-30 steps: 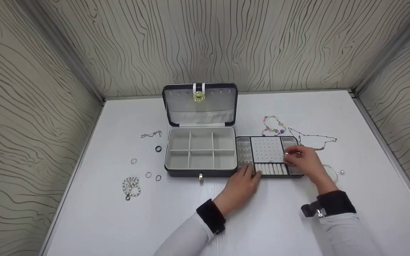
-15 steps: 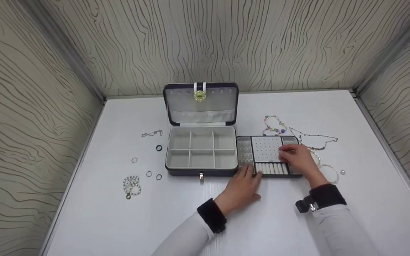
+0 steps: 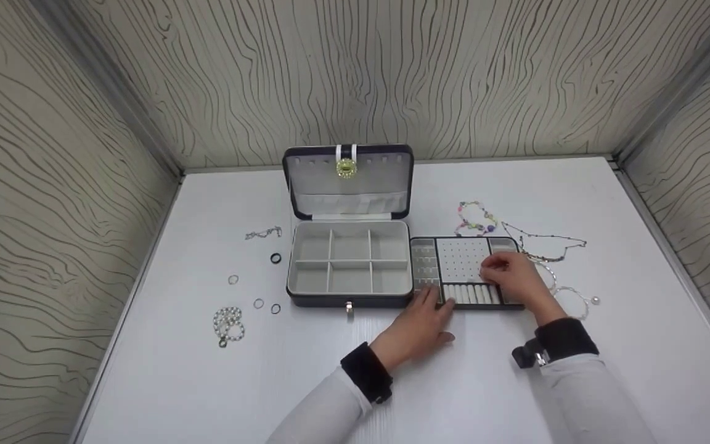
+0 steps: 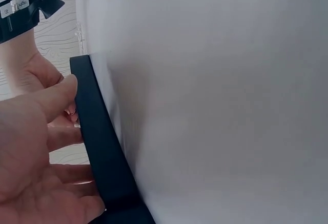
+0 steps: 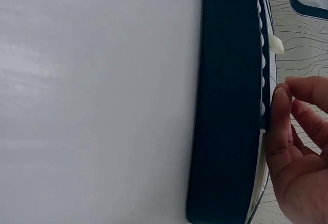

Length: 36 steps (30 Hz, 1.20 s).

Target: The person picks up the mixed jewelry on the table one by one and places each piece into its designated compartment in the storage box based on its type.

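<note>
A shallow jewelry tray (image 3: 512, 307) has a dotted white panel (image 3: 461, 256), a row of white ring rolls (image 3: 469, 294) and side compartments. My left hand (image 3: 415, 324) rests its fairly straight fingers on the tray's front left corner, thumb held out to the right. At the panel's lower right edge, my right hand (image 3: 515, 280) pinches with thumb and forefinger. In the right wrist view those fingertips (image 5: 281, 98) meet close over the panel; a small shiny stud between them is mostly hidden. One pale knob (image 5: 277, 44) stands up nearby.
Left of the tray stands an open jewelry box (image 3: 349, 300) with six-part bare insides. Several rings, a pearl string (image 3: 227, 324) and a silver chain (image 3: 264, 232) lie further left. A beaded bracelet (image 3: 477, 219), a thin necklace (image 3: 546, 237) and a pearl bracelet (image 3: 580, 302) surround the tray's right.
My right hand has moved left from the tray's right compartment to the panel's lower right edge, then stayed about there. My left thumb has stretched outward; that hand otherwise stays put.
</note>
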Tool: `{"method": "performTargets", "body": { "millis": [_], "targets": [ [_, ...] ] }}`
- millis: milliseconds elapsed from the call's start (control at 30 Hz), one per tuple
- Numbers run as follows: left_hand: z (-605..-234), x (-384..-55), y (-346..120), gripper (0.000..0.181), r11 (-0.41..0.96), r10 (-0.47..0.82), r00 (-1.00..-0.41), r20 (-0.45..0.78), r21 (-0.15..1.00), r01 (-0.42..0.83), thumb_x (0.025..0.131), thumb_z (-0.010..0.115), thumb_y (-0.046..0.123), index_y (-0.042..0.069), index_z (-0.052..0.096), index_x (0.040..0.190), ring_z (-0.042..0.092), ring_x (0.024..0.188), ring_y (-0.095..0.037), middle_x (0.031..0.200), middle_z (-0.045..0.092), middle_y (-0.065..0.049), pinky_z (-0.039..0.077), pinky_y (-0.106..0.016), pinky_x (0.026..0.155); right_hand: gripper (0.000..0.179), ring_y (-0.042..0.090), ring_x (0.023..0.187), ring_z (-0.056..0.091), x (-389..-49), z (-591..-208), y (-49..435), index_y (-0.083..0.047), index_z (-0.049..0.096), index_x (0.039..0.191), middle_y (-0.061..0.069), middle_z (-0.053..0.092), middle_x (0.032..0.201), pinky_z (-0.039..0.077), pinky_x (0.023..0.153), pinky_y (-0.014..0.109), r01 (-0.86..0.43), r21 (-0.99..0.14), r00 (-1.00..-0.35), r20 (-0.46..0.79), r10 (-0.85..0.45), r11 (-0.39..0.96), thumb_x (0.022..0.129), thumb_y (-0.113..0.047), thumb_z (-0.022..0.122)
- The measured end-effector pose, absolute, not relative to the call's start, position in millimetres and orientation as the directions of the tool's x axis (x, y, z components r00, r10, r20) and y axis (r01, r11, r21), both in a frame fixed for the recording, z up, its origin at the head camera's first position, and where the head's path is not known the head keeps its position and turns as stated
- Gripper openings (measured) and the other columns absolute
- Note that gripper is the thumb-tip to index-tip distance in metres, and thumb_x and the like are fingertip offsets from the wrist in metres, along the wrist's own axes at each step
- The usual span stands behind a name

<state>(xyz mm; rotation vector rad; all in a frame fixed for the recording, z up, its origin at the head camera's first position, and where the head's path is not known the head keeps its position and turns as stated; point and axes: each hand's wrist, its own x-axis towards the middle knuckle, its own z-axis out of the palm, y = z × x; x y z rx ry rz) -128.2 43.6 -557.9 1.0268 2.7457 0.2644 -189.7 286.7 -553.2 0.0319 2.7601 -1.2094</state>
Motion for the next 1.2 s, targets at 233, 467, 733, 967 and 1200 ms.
{"method": "performTargets", "body": {
  "millis": [233, 467, 733, 967, 1200],
  "targets": [
    [-556.5, -129.8, 41.7, 0.071, 0.736, 0.667, -0.733, -0.132, 0.27, 0.621, 0.095, 0.054, 0.051, 0.017, 0.035, 0.153, 0.022, 0.144, -0.036, 0.157, 0.022, -0.022, 0.024, -0.039, 0.114, 0.017, 0.02, 0.078, 0.06, -190.0, -551.2, 288.5, -0.002, 0.071, 0.101, 0.007, 0.067, 0.087, 0.049, 0.072, 0.033, 0.055, -0.732, -0.992, -0.116, -0.045, 0.679, 0.088, -0.013, 0.069],
    [-557.1, -129.9, 42.5, 0.072, 0.737, 0.663, -0.735, -0.144, 0.296, 0.607, 0.094, 0.057, 0.05, 0.016, 0.035, 0.153, 0.02, 0.145, -0.035, 0.158, 0.02, -0.022, 0.024, -0.039, 0.113, 0.015, 0.019, 0.078, 0.061, -190.0, -551.4, 285.6, 0.0, 0.072, 0.098, 0.006, 0.068, 0.085, 0.049, 0.073, 0.033, 0.0, -0.729, -0.995, -0.066, -0.07, 0.684, 0.086, -0.009, 0.072],
    [-556.2, -131.2, 43.0, 0.072, 0.744, 0.657, -0.737, -0.161, 0.297, 0.599, 0.094, 0.057, 0.05, 0.018, 0.034, 0.153, 0.018, 0.146, -0.034, 0.158, 0.02, -0.021, 0.023, -0.038, 0.114, 0.02, 0.026, 0.088, 0.063, -189.3, -551.8, 281.0, 0.001, 0.074, 0.104, 0.015, 0.069, 0.099, 0.048, 0.079, 0.039, 0.007, -0.696, -0.993, -0.091, -0.079, 0.718, 0.088, -0.011, 0.069],
    [-554.5, -130.8, 43.3, 0.071, 0.753, 0.648, -0.741, -0.179, 0.296, 0.587, 0.094, 0.058, 0.049, 0.019, 0.034, 0.154, 0.018, 0.146, -0.033, 0.159, 0.02, -0.018, 0.023, -0.037, 0.114, 0.02, 0.024, 0.085, 0.06, -187.9, -552.8, 281.0, 0.001, 0.073, 0.105, 0.014, 0.068, 0.097, 0.047, 0.076, 0.037, 0.013, -0.71, -0.992, -0.1, -0.083, 0.704, 0.091, -0.01, 0.066],
    [-554.8, -131.1, 44.3, 0.071, 0.757, 0.645, -0.742, -0.183, 0.289, 0.586, 0.094, 0.059, 0.049, 0.019, 0.034, 0.154, 0.019, 0.146, -0.033, 0.159, 0.021, -0.019, 0.023, -0.037, 0.114, 0.023, 0.021, 0.083, 0.058, -186.9, -555.7, 278.8, 0.003, 0.068, 0.111, 0.01, 0.066, 0.093, 0.047, 0.072, 0.033, 0.012, -0.71, -0.99, -0.106, -0.091, 0.704, 0.09, -0.008, 0.063]
  ]
}}
